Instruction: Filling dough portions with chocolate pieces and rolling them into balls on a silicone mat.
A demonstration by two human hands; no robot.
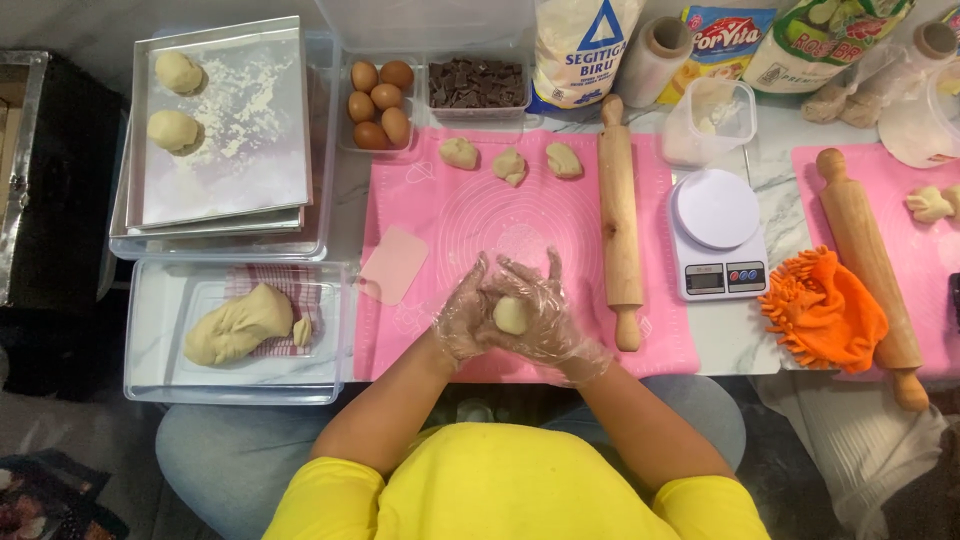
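A small pale dough ball [510, 315] sits cupped between both my hands, above the near part of a pink silicone mat [450, 215]. My left hand [462, 318] and my right hand [545, 315] wear clear plastic gloves and curl around the ball from either side. Three more dough pieces [510, 162] lie in a row at the mat's far edge. A wooden rolling pin [620, 215] rests along the mat's right side. A pink scraper [393, 264] lies on the mat's left edge.
At left, a clear tray holds a big dough lump [238, 325]; behind it a floured metal tray [225, 125] carries two dough balls. Eggs [380, 103], chocolate pieces [476, 82], flour bags, a white scale [716, 235], an orange cloth [825, 312] and a second rolling pin [868, 265] surround the mat.
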